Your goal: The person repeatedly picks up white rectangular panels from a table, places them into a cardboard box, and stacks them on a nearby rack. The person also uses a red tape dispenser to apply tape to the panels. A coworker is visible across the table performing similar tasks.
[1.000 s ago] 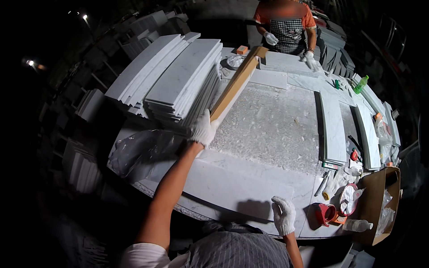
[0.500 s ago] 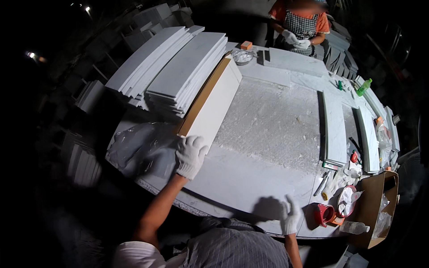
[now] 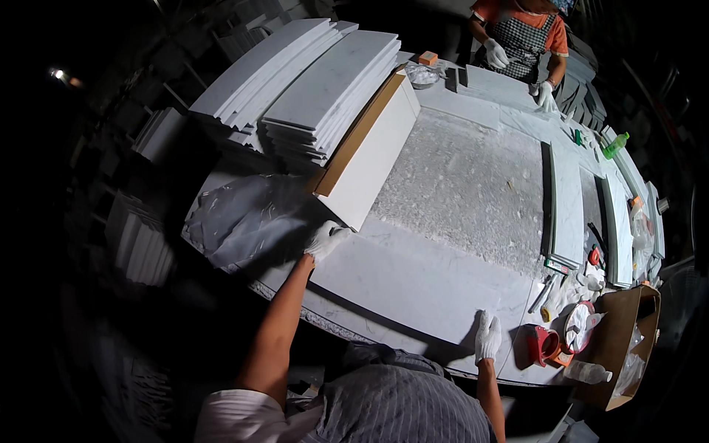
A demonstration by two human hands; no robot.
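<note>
A long, pale marble slab (image 3: pixel 402 280) lies along the near side of the worktable. My left hand (image 3: pixel 325 241), in a white knit glove, is closed round the slab's left end, its fingertips partly hidden. At the slab's right end rests my right hand (image 3: pixel 487 338), gloved too, with its fingers stretched out and pointing away from me. Just beyond my left hand stands a long white panel or box with a brown edge (image 3: pixel 373 144); it leans beside the stacked slabs. Crumpled clear plastic sheeting (image 3: pixel 240 218) lies left of my left hand.
Stacks of pale slabs (image 3: pixel 332 81) fill the far left. A rough grey surface (image 3: pixel 465 192) takes up the middle. On the right are a cardboard box (image 3: pixel 617 347), a red tape dispenser (image 3: pixel 543 345), a plastic bottle (image 3: pixel 588 371) and more slabs (image 3: pixel 566 203). A gloved co-worker (image 3: pixel 521 44) stands opposite.
My left hand has come off the white panel's near end and down to the slab. The right hand has settled onto the slab's right end. The co-worker's hands have parted.
</note>
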